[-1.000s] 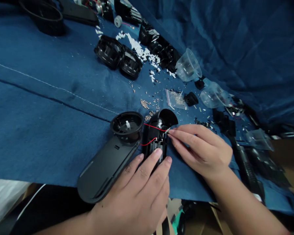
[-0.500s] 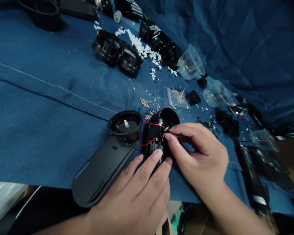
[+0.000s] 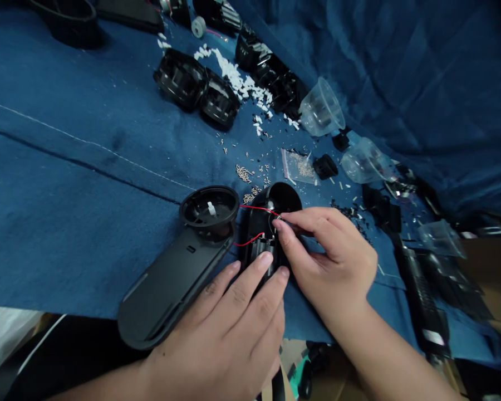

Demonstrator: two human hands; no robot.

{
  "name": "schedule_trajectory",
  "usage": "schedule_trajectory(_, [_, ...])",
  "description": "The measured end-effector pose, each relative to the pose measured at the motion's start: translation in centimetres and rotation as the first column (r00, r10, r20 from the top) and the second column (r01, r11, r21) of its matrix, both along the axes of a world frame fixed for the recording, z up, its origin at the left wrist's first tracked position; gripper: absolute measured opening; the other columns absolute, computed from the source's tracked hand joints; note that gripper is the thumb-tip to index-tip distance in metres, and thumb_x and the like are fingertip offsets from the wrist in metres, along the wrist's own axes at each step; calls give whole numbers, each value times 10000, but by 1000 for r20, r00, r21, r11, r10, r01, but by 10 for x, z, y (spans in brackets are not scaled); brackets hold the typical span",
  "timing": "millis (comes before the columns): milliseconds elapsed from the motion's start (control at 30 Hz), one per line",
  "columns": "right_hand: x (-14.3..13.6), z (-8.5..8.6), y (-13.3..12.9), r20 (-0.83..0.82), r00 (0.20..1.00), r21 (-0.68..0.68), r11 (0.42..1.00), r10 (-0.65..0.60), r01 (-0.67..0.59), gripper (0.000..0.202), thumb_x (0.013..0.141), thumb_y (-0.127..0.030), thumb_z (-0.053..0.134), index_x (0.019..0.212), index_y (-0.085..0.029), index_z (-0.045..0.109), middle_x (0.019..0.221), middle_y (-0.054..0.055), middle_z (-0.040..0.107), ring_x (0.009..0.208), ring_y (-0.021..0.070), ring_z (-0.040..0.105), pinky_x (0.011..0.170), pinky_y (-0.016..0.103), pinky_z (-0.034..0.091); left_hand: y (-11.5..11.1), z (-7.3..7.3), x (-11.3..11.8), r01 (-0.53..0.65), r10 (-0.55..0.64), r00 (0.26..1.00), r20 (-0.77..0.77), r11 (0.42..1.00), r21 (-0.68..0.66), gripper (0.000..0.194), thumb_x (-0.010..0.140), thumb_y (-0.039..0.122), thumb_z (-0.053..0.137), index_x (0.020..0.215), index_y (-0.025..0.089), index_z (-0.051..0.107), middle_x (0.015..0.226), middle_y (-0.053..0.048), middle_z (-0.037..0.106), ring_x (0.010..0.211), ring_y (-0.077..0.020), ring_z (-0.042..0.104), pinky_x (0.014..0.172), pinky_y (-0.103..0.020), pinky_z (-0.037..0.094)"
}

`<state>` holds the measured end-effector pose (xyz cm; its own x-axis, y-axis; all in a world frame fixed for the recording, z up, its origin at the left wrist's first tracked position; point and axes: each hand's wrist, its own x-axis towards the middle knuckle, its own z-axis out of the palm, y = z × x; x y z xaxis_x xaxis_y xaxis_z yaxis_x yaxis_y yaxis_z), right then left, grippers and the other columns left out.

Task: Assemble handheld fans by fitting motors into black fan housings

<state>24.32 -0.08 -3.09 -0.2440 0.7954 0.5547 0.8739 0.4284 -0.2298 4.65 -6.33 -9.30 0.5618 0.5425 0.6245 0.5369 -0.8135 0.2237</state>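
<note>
My left hand (image 3: 237, 323) lies over the lower end of a black plastic housing (image 3: 286, 196), its fingers bent onto the dark insert inside and its thumb hidden. Above that insert, my right hand (image 3: 329, 250) pinches the end of a red wire (image 3: 256, 208) between thumb and forefinger. Whatever is fixed to the wire's tip is too small to make out. A second red wire runs into the insert near my left fingertips. Both wires lead left to a dark grey casing half (image 3: 173, 278), which has a round black cup (image 3: 210, 207) at its top with a small white piece inside.
Small screws (image 3: 244, 172) lie scattered beyond the housing, near a small plastic bag (image 3: 299, 166). Farther back are white pieces (image 3: 237, 81), black round parts (image 3: 181, 78) and clear cups (image 3: 322, 108). Long black parts (image 3: 421, 301) lie at right, by the blue cloth's edge.
My right fingertips have shifted slightly with the wire end, and the metal bit seen between them earlier is now less visible. My left hand keeps its place on the housing; the view shifts slightly.
</note>
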Motion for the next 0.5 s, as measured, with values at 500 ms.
schedule_trajectory(500, [19,-4,-3,-119,993,-120,993,3,-17,86,1007,-195,818,1073,-244,843,1036,-1,777,889,88,749,775,197,652,-1,-5,5,-35,35,999,17,998,52,419,1064,352,620,1379,143,801,1606,-100,684,1549,-359,576,1377,-495,309])
